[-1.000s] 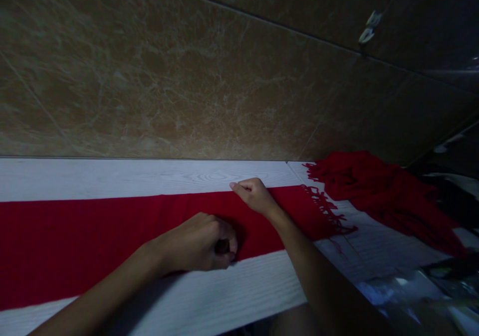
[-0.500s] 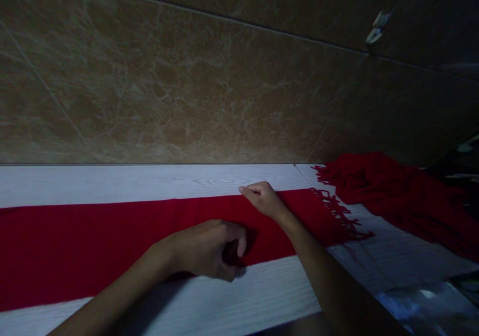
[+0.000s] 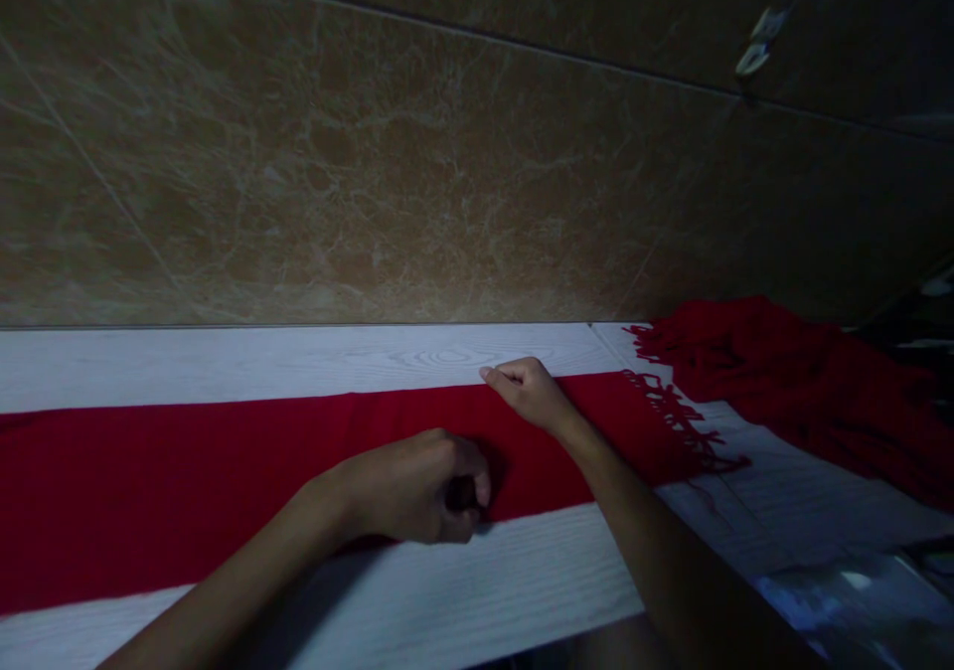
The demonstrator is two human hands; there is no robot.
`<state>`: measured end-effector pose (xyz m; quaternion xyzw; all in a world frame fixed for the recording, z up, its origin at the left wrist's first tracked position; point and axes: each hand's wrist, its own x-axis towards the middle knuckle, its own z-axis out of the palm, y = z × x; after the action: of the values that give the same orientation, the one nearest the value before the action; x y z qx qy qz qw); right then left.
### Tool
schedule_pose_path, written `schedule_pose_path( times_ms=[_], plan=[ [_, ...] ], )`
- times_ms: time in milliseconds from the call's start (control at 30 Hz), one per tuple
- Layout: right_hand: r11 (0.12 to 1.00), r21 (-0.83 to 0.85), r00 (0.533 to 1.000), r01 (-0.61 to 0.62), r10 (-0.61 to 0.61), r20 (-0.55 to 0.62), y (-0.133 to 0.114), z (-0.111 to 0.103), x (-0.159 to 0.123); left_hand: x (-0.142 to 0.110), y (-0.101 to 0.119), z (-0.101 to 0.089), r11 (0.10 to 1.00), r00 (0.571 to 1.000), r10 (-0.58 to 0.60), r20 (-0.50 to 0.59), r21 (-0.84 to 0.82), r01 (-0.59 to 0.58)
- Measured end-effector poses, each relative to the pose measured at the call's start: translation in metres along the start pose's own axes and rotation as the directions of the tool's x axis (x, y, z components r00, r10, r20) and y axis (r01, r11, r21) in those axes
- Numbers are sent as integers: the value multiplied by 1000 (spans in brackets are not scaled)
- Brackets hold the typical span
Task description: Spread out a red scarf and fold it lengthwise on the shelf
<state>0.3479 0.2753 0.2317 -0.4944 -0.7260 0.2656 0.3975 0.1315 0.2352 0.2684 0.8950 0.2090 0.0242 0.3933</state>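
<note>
A long red scarf (image 3: 171, 491) with a fringed right end lies flat across the white wood-grain surface (image 3: 224, 357). My left hand (image 3: 428, 486) rests over its near edge, fingers curled down and thumb brought in to the fingertips in a pinch on the cloth. At the far edge, a little further right, my right hand (image 3: 529, 392) is closed, its thumb pressed against the curled index finger on the scarf's border. Both pinched bits of cloth are mostly hidden by the fingers.
A second, crumpled red fringed cloth (image 3: 790, 372) lies at the right against the wall. A brown marbled tile wall (image 3: 417, 173) rises behind the surface, with a small pale fitting (image 3: 760, 44) on it. Shiny clear plastic (image 3: 850, 590) sits at the lower right.
The view has swung slightly. My left thumb and fingers spread apart half a second ago and have now closed together at the near edge. My right hand keeps its place on the far edge.
</note>
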Motion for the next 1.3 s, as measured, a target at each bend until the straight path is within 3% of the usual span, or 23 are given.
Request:
schedule_pose_path(
  times_ms=[300,733,1300],
  plan=[
    [1000,-2,1000,8,-8,3,-3,-1,0,-4,4,-4,998,998,-59,29,-2,59],
    [1000,6,1000,-7,7,-4,-2,0,0,-2,7,1,995,999,19,-42,100,-15],
    [999,-33,999,-22,23,37,5,4,-2,-3,15,4,995,1000,7,-8,103,-6]
  ],
)
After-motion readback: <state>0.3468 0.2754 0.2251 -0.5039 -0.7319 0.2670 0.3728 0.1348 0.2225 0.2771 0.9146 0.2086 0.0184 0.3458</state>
